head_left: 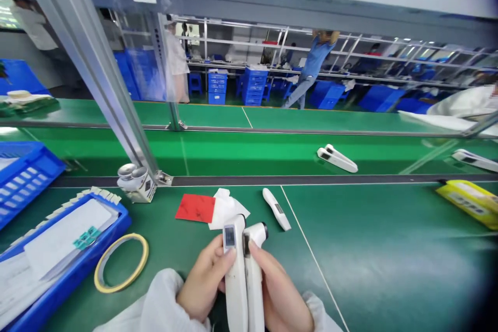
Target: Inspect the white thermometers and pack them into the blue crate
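- Okay, so someone at a green line bench is working with both hands right up close. The left hand [206, 280] is closing firmly around a white handheld digital device [235, 285], with its small screen facing up.
- The right hand [278, 290] is wrapping just as tightly around a second white handheld device [254, 285], and the two units are pressing side by side, heads pointing away from the person.
- Both hands are working just below a red card [194, 208], so I'm placing everything else from that.
- A crumpled white tissue [225, 210] is lying against the card's right edge, and a third white handheld device [276, 208] is resting a bit further right.
- Down-left of the card, a roll of yellow-edged tape [121, 263] is lying flat beside a blue tray [83, 275] holding papers.
- Up-left of the card, a small white cup-shaped part [136, 184] is sitting by a metal upright.
- Beyond the card, a pair of white devices [336, 160] is lying on the far belt, while a person in blue [315, 62] is lifting a box way off past the glass.
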`<state>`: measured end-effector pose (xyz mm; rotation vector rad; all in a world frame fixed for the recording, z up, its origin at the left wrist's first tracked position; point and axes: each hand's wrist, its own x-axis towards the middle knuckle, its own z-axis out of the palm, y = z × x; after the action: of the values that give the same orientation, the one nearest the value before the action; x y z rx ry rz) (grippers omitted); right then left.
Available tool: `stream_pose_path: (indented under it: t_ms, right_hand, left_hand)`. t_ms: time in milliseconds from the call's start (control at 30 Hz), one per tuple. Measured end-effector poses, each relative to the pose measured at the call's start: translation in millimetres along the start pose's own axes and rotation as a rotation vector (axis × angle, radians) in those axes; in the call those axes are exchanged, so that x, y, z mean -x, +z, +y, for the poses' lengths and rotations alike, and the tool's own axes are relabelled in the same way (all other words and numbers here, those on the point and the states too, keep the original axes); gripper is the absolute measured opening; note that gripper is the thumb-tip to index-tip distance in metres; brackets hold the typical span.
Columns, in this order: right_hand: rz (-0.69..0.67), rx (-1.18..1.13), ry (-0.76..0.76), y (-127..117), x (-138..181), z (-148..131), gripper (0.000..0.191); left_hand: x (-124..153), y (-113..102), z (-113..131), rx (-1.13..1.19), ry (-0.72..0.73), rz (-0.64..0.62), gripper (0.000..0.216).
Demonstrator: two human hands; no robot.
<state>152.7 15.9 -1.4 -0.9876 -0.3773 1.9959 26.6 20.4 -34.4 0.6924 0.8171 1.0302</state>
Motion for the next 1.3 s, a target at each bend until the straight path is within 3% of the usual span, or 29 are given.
stream_pose_path:
  t_ms: [267,367,467,700,967,1300]
  right_hand:
    - [-0.011,0.263,-0.172,2,2,-3,0.039]
    - [0.001,0.376,-0.250,0,3,-9,0.036]
    - [-0.010,0.632,-0.379,-1,4,-20,0.034]
    - [-0.103,0.916,-0.640,2,5,-24,0.032]
    - [-0.136,1.048,-0.714,-1,6,-20,0.041]
    - [-0.171,1.173,-0.832,-15,6,-14,0.043]
  left_hand:
    - [-3,-2,7,0.253,-0.025,-0.042,0.038]
    - [-2,-5,15,0.140,0.059,0.047,0.035]
    - [3,-8,25,-0.062,0.155,0.105,0.028]
    - [14,-11,42,-0.365,0.273,0.050,0.021]
    - [17,-17,45,-0.590,0.379,0.064,0.014]
    - [20,-13,48,-0.698,0.433,0.031,0.026]
